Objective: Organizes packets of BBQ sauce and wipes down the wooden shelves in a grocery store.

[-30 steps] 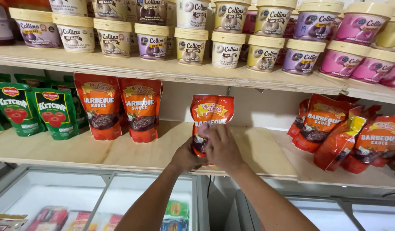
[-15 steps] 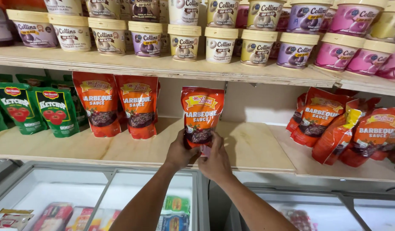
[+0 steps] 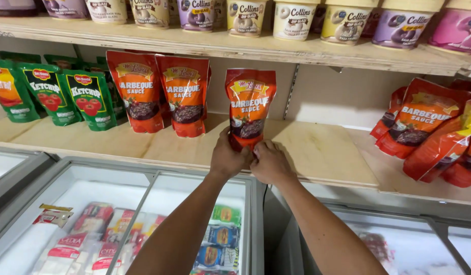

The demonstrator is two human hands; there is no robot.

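Note:
A red and orange sauce pouch [image 3: 250, 104] stands upright on the wooden shelf [image 3: 317, 153], a short gap to the right of two matching pouches [image 3: 161, 94]. My left hand [image 3: 227, 158] grips the pouch's lower left corner. My right hand [image 3: 270, 162] presses against its lower right corner, fingers curled at the base. Both forearms reach up from the bottom of the view.
Green sauce pouches [image 3: 52, 91] stand at the shelf's left. More red pouches [image 3: 432, 132] lean in a heap at the right. Round tubs [image 3: 296, 20] line the upper shelf. Below is a glass-topped chest freezer [image 3: 144, 224] holding packaged goods.
The pouch has moved left and down with both hands, from mid-shelf toward the two standing red pouches; its base now rests on the shelf. The view also shifted.

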